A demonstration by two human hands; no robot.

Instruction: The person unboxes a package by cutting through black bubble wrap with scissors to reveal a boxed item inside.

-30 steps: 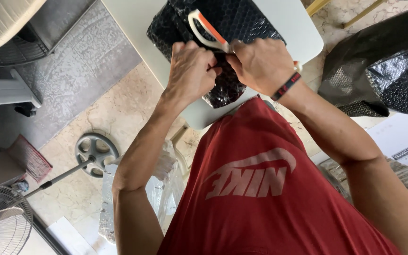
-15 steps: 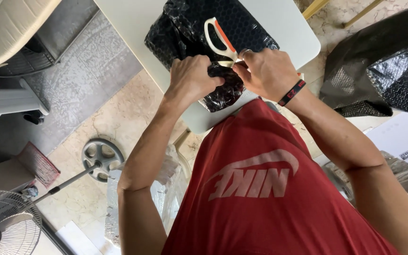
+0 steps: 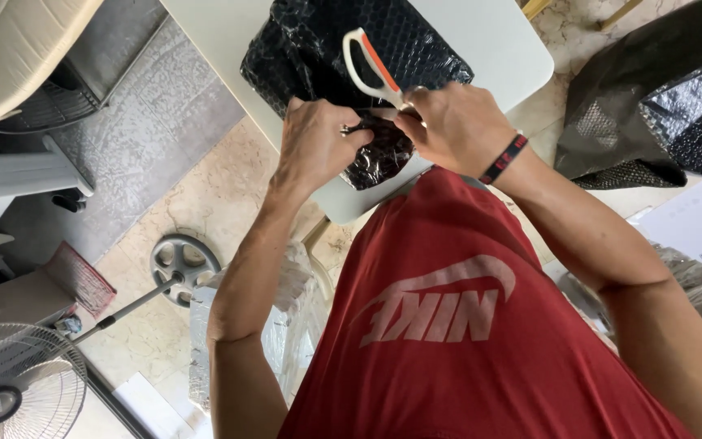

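Observation:
A sheet of black bubble wrap [image 3: 327, 41] lies on a white table [image 3: 497, 41] with a rounded corner, right in front of my red shirt. My left hand [image 3: 314, 142] pinches the near edge of the wrap. My right hand [image 3: 452, 126], with a black and red band [image 3: 504, 158] on its wrist, is shut on a pair of scissors [image 3: 365, 61]. Their white and orange handle loop sticks out beyond my fingers, over the wrap. The blades are mostly hidden between my two hands, which nearly touch.
More black bubble wrap [image 3: 652, 97] is heaped on the floor at the right, beside a white box [image 3: 692, 228]. A clear-wrapped bundle [image 3: 286, 317] stands under the table's edge. At the left are a grey wheel-shaped base [image 3: 182, 264], a fan [image 3: 14, 382] and a cream cushion [image 3: 18, 49].
Both hands stay together at the wrap's near edge. The scissors have shifted slightly right and their handle loop now stands a little lower over the wrap.

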